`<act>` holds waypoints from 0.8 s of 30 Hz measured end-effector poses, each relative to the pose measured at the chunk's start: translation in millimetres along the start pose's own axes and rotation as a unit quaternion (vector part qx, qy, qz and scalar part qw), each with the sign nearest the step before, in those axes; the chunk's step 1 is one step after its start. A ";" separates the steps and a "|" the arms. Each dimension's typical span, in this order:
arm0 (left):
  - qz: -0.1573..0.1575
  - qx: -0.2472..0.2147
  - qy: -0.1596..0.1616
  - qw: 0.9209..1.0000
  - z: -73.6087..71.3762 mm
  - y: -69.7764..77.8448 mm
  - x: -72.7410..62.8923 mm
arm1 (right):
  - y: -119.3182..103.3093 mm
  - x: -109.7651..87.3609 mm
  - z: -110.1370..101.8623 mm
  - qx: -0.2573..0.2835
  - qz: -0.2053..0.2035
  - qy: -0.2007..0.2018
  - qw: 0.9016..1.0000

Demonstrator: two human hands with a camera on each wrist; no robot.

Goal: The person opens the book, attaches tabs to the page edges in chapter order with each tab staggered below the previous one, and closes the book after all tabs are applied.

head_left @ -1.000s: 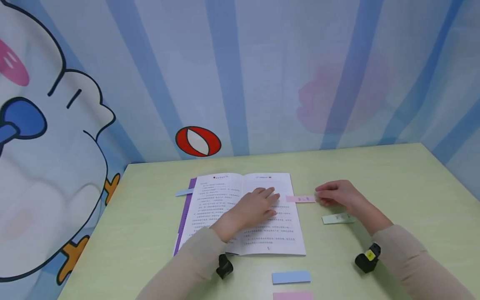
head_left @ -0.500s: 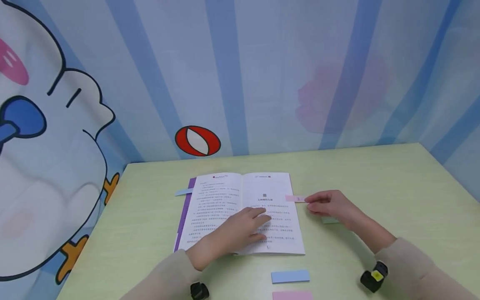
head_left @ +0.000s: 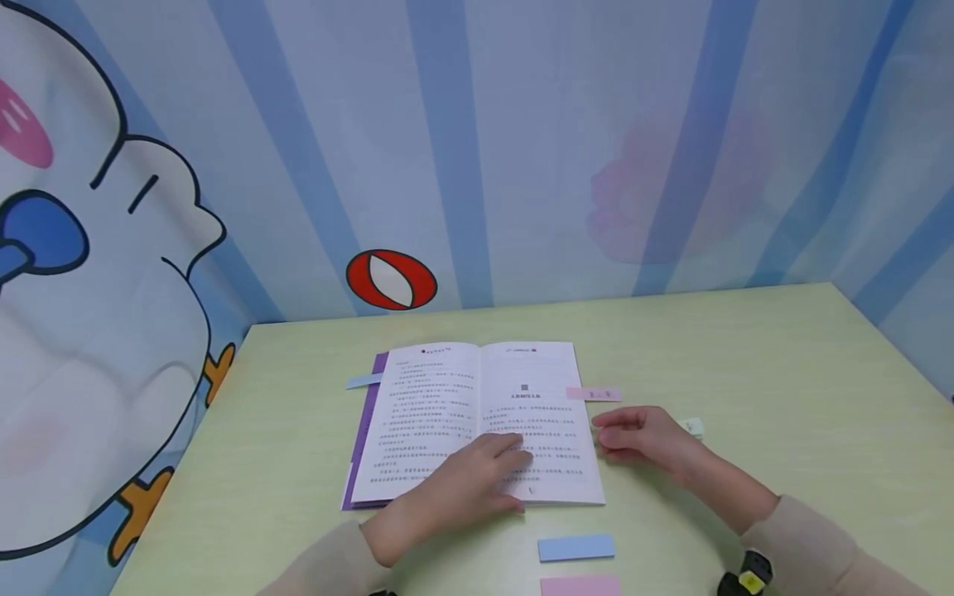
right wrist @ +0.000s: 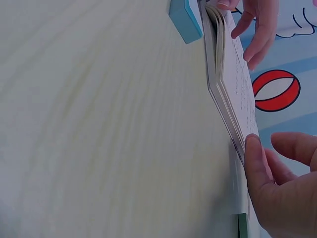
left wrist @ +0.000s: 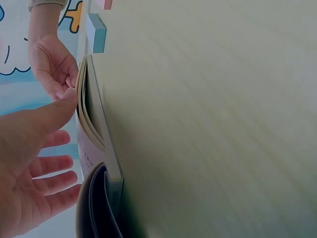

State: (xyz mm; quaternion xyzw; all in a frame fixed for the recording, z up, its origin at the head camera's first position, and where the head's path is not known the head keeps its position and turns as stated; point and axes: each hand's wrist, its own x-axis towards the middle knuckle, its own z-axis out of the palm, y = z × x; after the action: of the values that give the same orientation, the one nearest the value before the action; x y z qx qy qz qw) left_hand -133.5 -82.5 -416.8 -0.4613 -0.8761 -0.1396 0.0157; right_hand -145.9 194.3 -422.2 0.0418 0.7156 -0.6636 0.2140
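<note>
An open book (head_left: pixel 537 439) with a purple cover edge lies on the table. My left hand (head_left: pixel 465 480) reaches over its lower part, fingers spread and relaxed across the right page. In the left wrist view the thumb is at the book's bottom page edge. My right hand (head_left: pixel 648 434) is beside the right page edge, holding nothing, thumb and index finger (right wrist: pixel 292 145) apart. Just above it, a pink sticky tab (head_left: pixel 602 395) with handwriting sticks out from the right page. Partly hidden behind this hand lies a pale green strip (head_left: pixel 693 428).
A blue sticky tab (head_left: pixel 363 381) juts from the book's left side. Near me on the table (head_left: pixel 246 463) lie a blue sticky-note pad (head_left: pixel 576 548) and a pink pad (head_left: pixel 580 586). A patterned backdrop (head_left: pixel 522 165) stands along the table's far edge.
My right hand has let go of the pink tab and moved down along the page edge. My left hand has slid down the right page towards me, uncovering its heading.
</note>
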 end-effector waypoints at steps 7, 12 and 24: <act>0.004 0.015 0.011 1.000 3.3 1.9 -1.6 | 4.9 1.1 0.2 0.049 0.019 -0.015 0.999; -0.002 0.019 0.008 1.000 3.6 1.3 -2.5 | 5.7 1.1 0.3 0.066 0.025 -0.021 0.997; 0.002 0.007 0.003 1.000 2.6 -0.1 -4.4 | 4.1 1.5 2.2 0.089 0.037 -0.021 0.995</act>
State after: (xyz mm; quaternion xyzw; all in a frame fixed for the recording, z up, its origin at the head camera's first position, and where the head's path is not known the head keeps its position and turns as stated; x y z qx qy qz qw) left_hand -130.7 -85.3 -420.0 -0.4623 -0.8762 -0.1344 0.0216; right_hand -145.3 192.4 -426.6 0.0733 0.6467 -0.7173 0.2489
